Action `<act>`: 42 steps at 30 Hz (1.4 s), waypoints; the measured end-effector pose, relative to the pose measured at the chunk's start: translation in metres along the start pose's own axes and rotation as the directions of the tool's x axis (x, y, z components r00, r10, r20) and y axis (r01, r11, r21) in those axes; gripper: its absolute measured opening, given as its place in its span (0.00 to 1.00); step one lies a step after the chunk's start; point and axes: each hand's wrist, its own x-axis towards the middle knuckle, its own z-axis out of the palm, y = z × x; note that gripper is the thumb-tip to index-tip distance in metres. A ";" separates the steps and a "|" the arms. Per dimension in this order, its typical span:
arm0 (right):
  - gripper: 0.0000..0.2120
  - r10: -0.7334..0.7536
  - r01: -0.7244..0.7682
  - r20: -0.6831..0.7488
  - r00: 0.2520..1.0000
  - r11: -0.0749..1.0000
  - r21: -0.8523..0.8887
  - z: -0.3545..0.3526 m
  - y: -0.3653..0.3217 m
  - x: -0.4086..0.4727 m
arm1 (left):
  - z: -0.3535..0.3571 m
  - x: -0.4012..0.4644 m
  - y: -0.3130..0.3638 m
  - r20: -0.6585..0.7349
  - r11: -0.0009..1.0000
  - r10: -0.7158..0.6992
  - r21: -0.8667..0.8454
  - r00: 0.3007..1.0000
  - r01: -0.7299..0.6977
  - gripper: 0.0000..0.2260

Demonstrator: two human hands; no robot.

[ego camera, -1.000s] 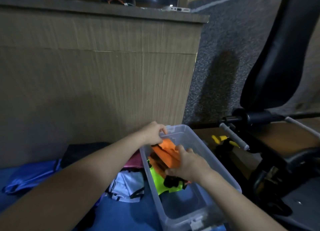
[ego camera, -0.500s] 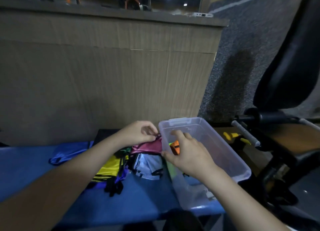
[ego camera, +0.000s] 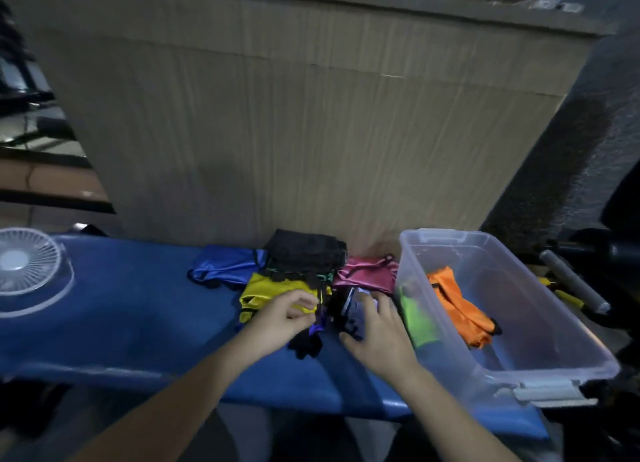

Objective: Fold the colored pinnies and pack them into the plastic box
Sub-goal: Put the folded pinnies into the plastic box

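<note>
While the clear plastic box (ego camera: 540,326) holds folded orange (ego camera: 457,305) and green pinnies (ego camera: 417,318), the left hand (ego camera: 282,318) pinches the yellow pinny (ego camera: 263,290) and the flat-fingered right hand (ego camera: 375,326) rests on the pale pinny (ego camera: 360,297), apparently choosing the next.

2 bare forearms reach in from the near edge. The left hand (ego camera: 284,314) has curled fingers pinching; the right hand (ego camera: 377,330), just right of it, lies palm down, fingers spread.

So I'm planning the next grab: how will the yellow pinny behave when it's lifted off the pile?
The yellow pinny lies crumpled and creased, so it will probably hang limp. Its sheen suggests slick fabric that may slide through the left hand. It lies tucked under the black pinny, so lifting may drag that along.
</note>
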 end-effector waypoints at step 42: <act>0.32 0.138 -0.135 0.138 0.981 0.990 -0.033 0.034 0.027 -0.044 | 0.102 0.025 0.015 0.161 0.833 -0.182 0.549 0.970 0.065 0.11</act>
